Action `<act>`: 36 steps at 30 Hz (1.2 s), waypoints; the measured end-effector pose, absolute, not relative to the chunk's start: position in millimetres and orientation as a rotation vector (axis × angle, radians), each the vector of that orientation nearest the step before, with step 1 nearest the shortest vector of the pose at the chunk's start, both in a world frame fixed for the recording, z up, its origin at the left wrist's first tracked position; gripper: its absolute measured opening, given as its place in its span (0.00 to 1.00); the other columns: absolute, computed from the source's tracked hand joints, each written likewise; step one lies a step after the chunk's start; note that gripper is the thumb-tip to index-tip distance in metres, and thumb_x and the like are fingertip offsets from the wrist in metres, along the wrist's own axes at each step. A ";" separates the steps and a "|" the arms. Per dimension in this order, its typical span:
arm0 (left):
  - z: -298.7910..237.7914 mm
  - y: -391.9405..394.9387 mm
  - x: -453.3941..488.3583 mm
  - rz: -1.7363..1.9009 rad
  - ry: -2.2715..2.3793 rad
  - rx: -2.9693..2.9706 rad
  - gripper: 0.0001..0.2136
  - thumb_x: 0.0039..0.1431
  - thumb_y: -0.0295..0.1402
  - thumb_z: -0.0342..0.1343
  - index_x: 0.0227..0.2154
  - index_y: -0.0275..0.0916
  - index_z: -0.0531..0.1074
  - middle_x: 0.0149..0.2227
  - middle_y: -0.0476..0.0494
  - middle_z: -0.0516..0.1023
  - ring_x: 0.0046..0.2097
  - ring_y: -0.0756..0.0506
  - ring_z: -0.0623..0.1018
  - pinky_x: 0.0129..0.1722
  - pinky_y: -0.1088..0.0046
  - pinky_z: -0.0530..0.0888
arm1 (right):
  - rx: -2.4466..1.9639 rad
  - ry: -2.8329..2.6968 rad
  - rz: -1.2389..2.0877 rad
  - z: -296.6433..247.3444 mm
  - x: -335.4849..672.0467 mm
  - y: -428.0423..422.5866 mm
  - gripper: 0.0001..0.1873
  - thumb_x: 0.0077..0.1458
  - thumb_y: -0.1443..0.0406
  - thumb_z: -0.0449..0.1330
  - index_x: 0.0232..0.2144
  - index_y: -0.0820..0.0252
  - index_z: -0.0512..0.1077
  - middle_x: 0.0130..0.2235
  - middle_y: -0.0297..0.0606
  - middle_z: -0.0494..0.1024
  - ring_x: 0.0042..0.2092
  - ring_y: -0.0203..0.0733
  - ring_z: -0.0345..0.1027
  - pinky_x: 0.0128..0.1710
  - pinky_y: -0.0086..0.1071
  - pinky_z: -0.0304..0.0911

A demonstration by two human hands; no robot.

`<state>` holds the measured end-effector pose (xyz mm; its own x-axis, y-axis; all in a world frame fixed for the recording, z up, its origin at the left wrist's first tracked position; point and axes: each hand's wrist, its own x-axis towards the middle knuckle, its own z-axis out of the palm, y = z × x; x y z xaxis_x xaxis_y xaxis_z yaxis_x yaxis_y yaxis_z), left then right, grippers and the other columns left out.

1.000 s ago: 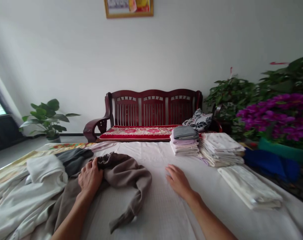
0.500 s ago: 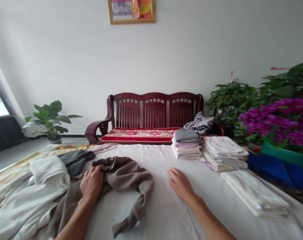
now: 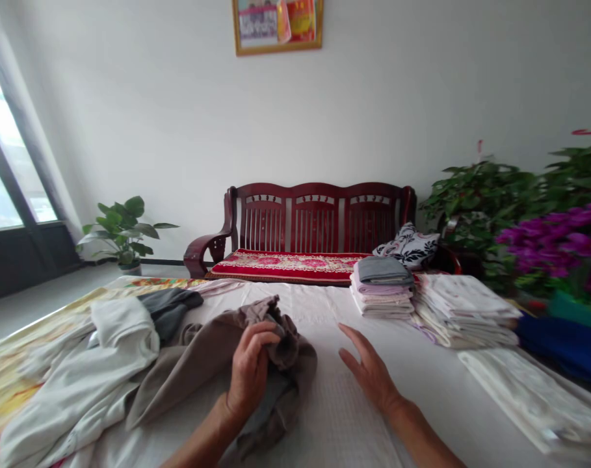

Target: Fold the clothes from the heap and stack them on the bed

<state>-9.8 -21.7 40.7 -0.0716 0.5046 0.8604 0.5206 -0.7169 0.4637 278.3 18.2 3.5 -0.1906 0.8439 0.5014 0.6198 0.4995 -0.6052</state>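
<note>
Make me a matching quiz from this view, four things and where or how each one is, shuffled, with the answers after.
1. brown garment
2. folded gray cloth
3. black-and-white cushion
4. right hand

A. empty, fingers apart
B. at the right end of the wooden sofa
C. gripped by the left hand
D. on top of a stack

Pairs: 1-C, 2-D, 3-B, 4-A

Brown garment of matt cloth, white sheet of smooth cloth, bench of glossy (varnished-looking) wood.
</note>
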 end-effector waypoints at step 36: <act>28.7 -57.4 13.7 -1.457 -0.770 -2.721 0.24 0.65 0.22 0.47 0.63 0.40 0.60 0.63 0.34 0.65 0.64 0.41 0.67 0.61 0.63 0.69 | -0.913 -1.294 1.061 36.1 197.5 -17.3 0.11 0.47 0.60 0.66 0.33 0.59 0.79 0.33 0.35 0.82 0.37 0.46 0.74 0.38 0.34 0.69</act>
<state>13.7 -57.4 28.7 0.4633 0.4323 0.7737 0.3959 -0.8820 0.2557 197.5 -17.3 36.1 -0.0242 0.9576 0.2871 -0.0935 0.2837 -0.9543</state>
